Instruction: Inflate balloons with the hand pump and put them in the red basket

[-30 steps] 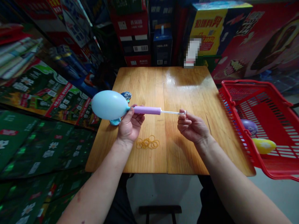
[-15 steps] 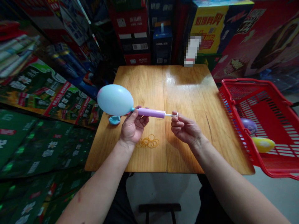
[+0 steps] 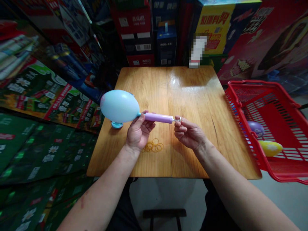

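A light blue inflated balloon (image 3: 119,106) is fitted by its neck on the tip of a purple hand pump (image 3: 158,117). My left hand (image 3: 139,130) is closed around the pump's nozzle end and the balloon's neck, thumb on top. The fingers of my right hand (image 3: 189,130) pinch the white plunger handle at the pump's other end, with a short length of rod showing. Under the balloon a limp blue balloon (image 3: 117,124) lies on the wooden table (image 3: 192,102). Several yellow rubber bands (image 3: 153,146) lie in a loose pile near my left wrist.
At the right of the table stands a red shopping basket (image 3: 267,170) holding a purple balloon (image 3: 256,128) and a yellow balloon (image 3: 270,148). Stacked green cartons (image 3: 43,149) line the left side. Boxes (image 3: 166,43) stand behind the table's far edge. A dark stool (image 3: 165,213) shows below.
My right hand has pushed the plunger further into the pump, so less rod shows. The blue balloon looks slightly bigger, and the pump has shifted a little to the right.
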### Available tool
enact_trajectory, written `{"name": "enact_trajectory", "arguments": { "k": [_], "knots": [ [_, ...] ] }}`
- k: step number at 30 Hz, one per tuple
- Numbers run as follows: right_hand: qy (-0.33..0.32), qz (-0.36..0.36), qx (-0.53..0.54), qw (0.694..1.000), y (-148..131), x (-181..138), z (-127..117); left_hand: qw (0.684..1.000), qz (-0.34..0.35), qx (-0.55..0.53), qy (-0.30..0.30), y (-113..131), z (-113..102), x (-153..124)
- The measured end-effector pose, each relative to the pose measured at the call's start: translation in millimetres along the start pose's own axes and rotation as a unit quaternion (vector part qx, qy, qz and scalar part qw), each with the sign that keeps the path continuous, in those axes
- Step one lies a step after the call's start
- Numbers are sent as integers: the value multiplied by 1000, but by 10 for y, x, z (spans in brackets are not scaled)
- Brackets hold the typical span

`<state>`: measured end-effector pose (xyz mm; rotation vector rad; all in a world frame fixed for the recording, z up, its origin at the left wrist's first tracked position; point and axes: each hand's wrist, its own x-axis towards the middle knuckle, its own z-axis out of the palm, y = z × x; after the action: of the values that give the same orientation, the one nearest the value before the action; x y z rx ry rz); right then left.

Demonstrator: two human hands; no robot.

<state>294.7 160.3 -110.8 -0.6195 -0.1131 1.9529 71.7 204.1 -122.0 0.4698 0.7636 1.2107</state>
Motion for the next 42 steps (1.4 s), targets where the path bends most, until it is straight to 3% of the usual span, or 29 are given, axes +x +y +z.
{"name": "enact_trajectory", "arguments": {
  "k": [6,12,17,22,29,33,37,39,42],
  "knots": [
    [5,-36,18,999,-148,-75,31,998,67,-9,11,158,-81,52],
    [6,-8,2,1000,124,34,4,1000,-9,3,-16,-85,-17,-84],
    [7,-2,-10,1000,13,-20,17,1000,10,5,-7,59,-42,-14],
    [16,-36,3,999,-134,-88,53,997,78,0,11,255,-117,60],
    [12,-16,-23,1000,166,44,17,1000,-8,12,-11,-44,-57,-46],
    [12,-19,-30,999,25,-11,43,1000,6,4,-15,32,-46,7],
    [21,-43,-15,999,-183,-100,58,998,63,5,4,212,-77,76],
    [20,-50,-10,998,-169,-98,46,997,75,9,5,207,-77,62],
    [15,-29,-8,999,-11,-38,17,999,34,21,-15,70,-45,-10]
  ]
}}
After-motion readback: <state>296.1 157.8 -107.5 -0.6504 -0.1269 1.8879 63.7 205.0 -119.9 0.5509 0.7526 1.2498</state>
